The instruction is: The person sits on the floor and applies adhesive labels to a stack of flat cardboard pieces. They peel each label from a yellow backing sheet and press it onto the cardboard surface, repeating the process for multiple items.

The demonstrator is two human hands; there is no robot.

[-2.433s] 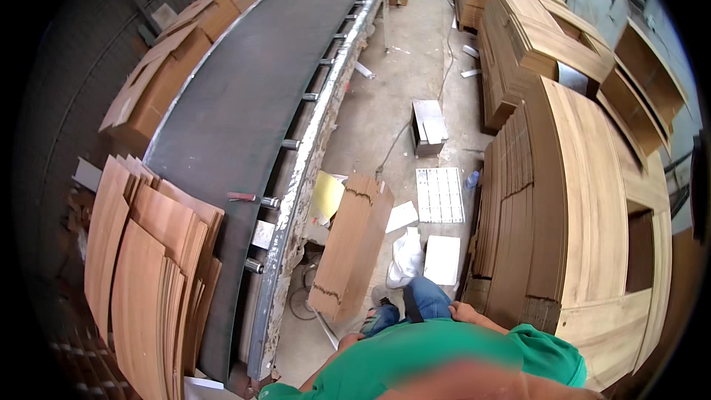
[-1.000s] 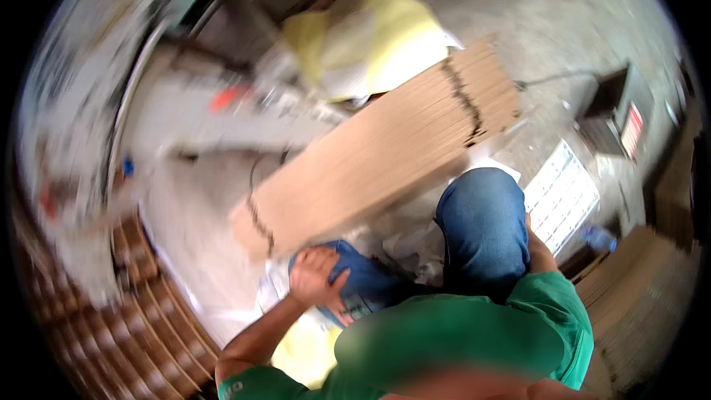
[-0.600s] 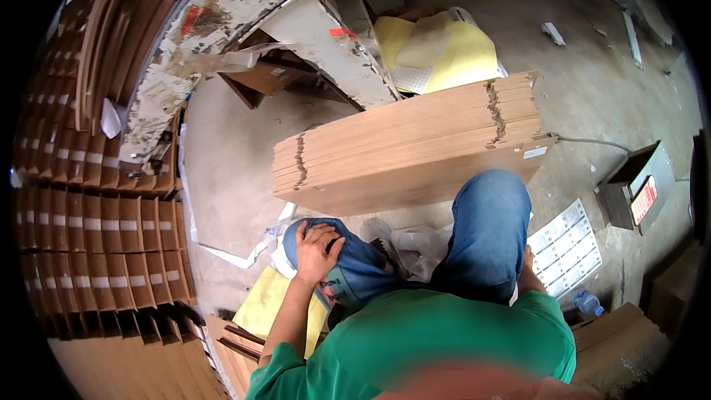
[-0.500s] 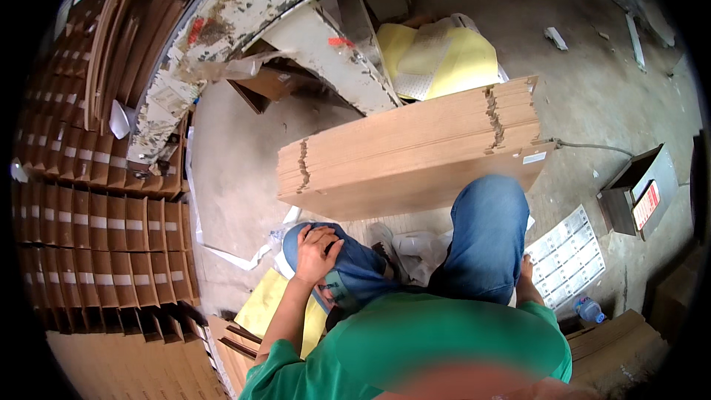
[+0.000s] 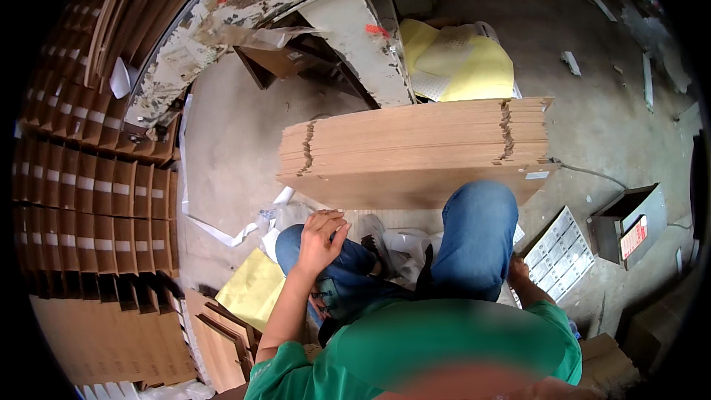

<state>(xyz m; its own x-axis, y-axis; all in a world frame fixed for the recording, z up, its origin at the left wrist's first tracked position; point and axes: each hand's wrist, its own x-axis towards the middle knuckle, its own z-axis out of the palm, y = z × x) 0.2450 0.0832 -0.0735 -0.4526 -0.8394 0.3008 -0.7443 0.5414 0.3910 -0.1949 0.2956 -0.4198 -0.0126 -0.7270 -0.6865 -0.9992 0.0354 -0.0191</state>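
- Cardboard stack (image 5: pixel 415 152), a thick bundle of flat brown sheets, lies on the concrete floor (image 5: pixel 237 141) just ahead of the knees, its long edge facing the person; notches in the sheets line up in two columns, so the sheets seem squared together.
- Left hand (image 5: pixel 320 238) rests on the left knee (image 5: pixel 311 248), fingers loosely curled and a little apart, holding nothing; it looks like a brace for the crouch.
- Right hand (image 5: pixel 518 270) is low beside the right knee (image 5: pixel 478 241), mostly hidden behind it; I cannot tell how its fingers stand or whether they grip anything.
- White strap scraps (image 5: pixel 222 230) and crumpled paper lie between the knees and the stack.
- Yellow sheet (image 5: pixel 466 67) sits just beyond the stack, near the peeling frame (image 5: pixel 244 7) of a machine.
- Grey printed card (image 5: pixel 559 252) and a small open box (image 5: pixel 626 226) lie to the right.
- More folded cardboard (image 5: pixel 96 192) stands in rows along the left, well apart from the stack.
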